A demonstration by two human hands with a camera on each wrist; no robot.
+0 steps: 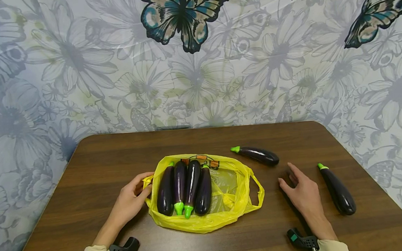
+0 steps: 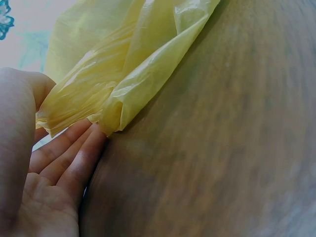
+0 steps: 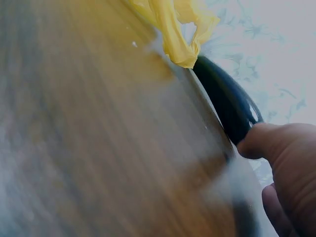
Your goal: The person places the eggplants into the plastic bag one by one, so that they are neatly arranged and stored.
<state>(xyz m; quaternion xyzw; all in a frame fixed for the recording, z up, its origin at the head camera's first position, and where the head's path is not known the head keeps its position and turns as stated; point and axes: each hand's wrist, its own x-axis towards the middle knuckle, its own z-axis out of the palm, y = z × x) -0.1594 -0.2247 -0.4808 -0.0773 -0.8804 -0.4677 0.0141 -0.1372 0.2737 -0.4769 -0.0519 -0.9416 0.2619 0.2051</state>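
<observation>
A yellow plastic bag [image 1: 209, 225] lies spread with its mouth up, and several dark purple eggplants [image 1: 192, 183] with green stems lie side by side in its left half. My left hand [image 1: 130, 200] pinches the bag's left edge; in the left wrist view the gathered yellow plastic [image 2: 84, 94] sits between thumb and fingers. My right hand [image 1: 304, 196] is over the table right of the bag, fingers relaxed and holding nothing. Beyond its fingertips lies one loose eggplant [image 1: 260, 155]; the thumb overlaps this eggplant [image 3: 224, 101] in the right wrist view. Another eggplant [image 1: 338, 189] lies to the hand's right.
Everything lies on a brown wooden table [image 1: 117, 148] with rounded far corners. Behind it hangs a pale floral backdrop [image 1: 218, 80] with butterflies. The bag's right handle loop [image 1: 258, 190] sticks out toward my right hand. Dark camera mounts [image 1: 123, 249] sit on both wrists.
</observation>
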